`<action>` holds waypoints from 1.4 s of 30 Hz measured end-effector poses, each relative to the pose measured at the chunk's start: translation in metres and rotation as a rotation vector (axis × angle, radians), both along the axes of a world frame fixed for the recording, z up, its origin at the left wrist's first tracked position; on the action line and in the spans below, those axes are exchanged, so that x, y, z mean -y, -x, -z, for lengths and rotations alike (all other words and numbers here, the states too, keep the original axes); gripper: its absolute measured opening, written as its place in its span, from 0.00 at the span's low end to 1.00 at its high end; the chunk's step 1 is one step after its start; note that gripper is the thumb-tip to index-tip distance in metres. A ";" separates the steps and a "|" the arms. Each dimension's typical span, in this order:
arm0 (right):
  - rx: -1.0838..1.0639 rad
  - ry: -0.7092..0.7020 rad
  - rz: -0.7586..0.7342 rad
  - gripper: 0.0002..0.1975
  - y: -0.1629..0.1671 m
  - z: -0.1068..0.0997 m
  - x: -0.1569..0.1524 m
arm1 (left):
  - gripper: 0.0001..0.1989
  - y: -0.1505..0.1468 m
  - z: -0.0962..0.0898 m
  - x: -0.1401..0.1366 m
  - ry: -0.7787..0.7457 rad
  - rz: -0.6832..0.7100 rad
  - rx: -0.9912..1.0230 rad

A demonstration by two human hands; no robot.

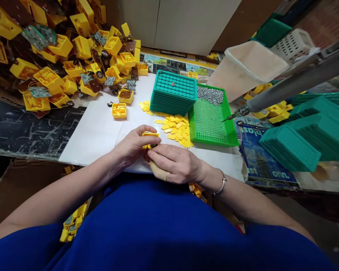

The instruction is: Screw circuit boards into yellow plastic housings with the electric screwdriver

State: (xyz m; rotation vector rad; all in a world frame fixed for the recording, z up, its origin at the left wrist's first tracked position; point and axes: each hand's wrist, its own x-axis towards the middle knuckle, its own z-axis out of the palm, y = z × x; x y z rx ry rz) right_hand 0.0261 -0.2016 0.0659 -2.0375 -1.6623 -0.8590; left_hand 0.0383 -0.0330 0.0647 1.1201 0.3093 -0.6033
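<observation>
Close to the table's front edge, my left hand [132, 145] is closed round a small yellow plastic housing [150, 134], thumb and fingers at its sides. My right hand [176, 163] presses in from the right, its fingers pinched at the housing's lower part, where something dark and reddish-brown shows. The fingers cover most of that part. Beyond my hands lies a heap of flat yellow plastic pieces [178, 130]. Two more open yellow housings, a nearer one [119, 111] and a farther one [125, 96], sit on the white board [86, 130] with wired parts inside.
A large pile of yellow housings [81, 49] with circuit boards rises at left. Stacked teal trays [173, 94] stand behind the flat pieces. A green basket [214, 141] holds screws [210, 95]. A powered screwdriver [243, 110] hangs over it from the right. More teal trays [293, 131] are at right.
</observation>
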 end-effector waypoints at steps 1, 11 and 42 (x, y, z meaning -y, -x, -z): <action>0.014 0.006 0.004 0.04 0.000 0.000 0.001 | 0.19 -0.001 -0.002 -0.001 0.000 0.001 -0.004; -0.438 -0.281 0.260 0.06 0.005 0.013 0.010 | 0.17 0.006 0.003 -0.009 0.064 -0.055 0.172; -0.081 -0.102 0.230 0.11 0.008 0.024 0.009 | 0.19 0.016 0.017 -0.010 0.109 -0.035 0.275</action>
